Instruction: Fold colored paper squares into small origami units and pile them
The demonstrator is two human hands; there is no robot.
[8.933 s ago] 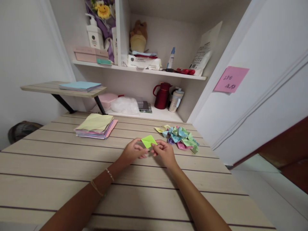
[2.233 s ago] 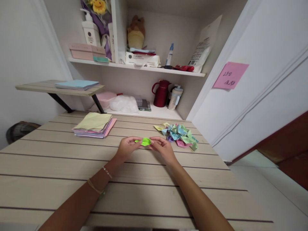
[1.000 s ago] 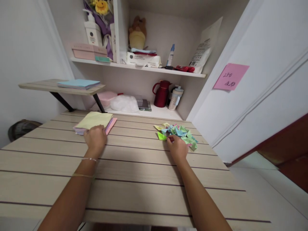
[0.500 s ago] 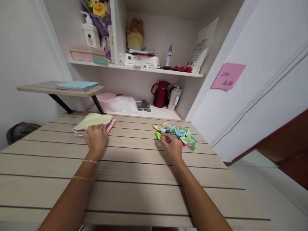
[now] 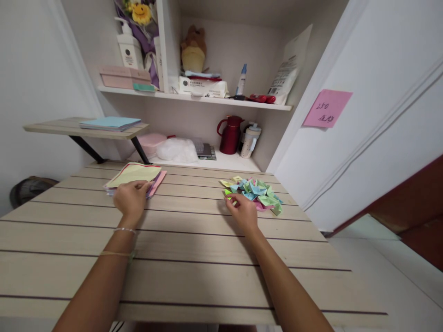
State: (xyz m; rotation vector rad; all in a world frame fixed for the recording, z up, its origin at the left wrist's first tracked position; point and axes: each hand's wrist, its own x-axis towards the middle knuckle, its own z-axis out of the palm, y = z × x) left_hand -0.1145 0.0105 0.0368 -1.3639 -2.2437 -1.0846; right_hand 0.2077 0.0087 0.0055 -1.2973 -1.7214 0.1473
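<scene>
A stack of coloured paper sheets [image 5: 137,173] lies on the left of the slatted desk, a pale yellow one on top with red showing along its edge. My left hand [image 5: 131,199] rests on the stack's near right corner, thumb and fingers closed on the yellow sheet's edge. On the right lies a pile of small folded paper pieces [image 5: 258,190] in green, blue, yellow and pink. My right hand [image 5: 243,211] is at the pile's near left side, beside a bright green folded piece [image 5: 227,192]. Its fingers are loosely curled and slightly apart, with nothing visible in them.
A raised wooden shelf [image 5: 55,127] at left carries more paper sheets [image 5: 110,121]. Behind the desk [image 5: 194,272], a cabinet holds a red jug [image 5: 230,135], a pale tumbler [image 5: 250,140] and a fluffy white bundle [image 5: 177,150]. A pink note [image 5: 327,108] hangs on the right wall.
My left hand has slid left and slightly down, shifting the yellow sheet and exposing a red edge. My right hand has drawn slightly left and back, beside the bright green piece.
</scene>
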